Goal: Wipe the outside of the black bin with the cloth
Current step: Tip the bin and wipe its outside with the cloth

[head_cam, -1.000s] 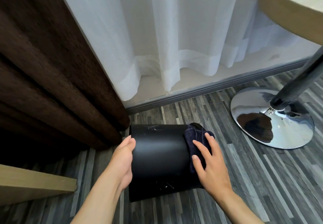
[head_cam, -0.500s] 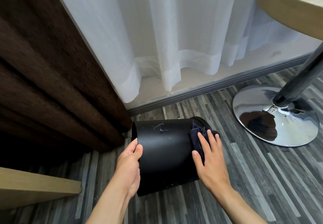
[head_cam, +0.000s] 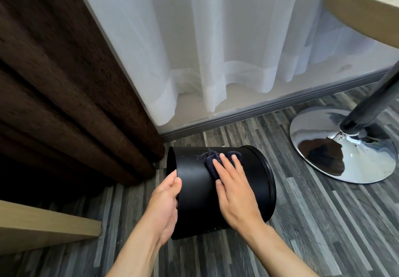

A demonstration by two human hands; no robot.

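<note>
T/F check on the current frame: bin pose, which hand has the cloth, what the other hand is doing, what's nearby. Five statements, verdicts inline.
1. The black bin lies on its side on the floor. True.
2. The left hand presses the cloth on the bin. False: the right hand lies flat on the dark cloth; the left hand grips the bin's rim.
3. The cloth sits on the bin's outer wall, near the top as seen here. True.
4. Whitish specks show on the bin just left of the cloth. True.
5. The bin rests against the chrome table base. False: bare striped floor separates them.
</note>
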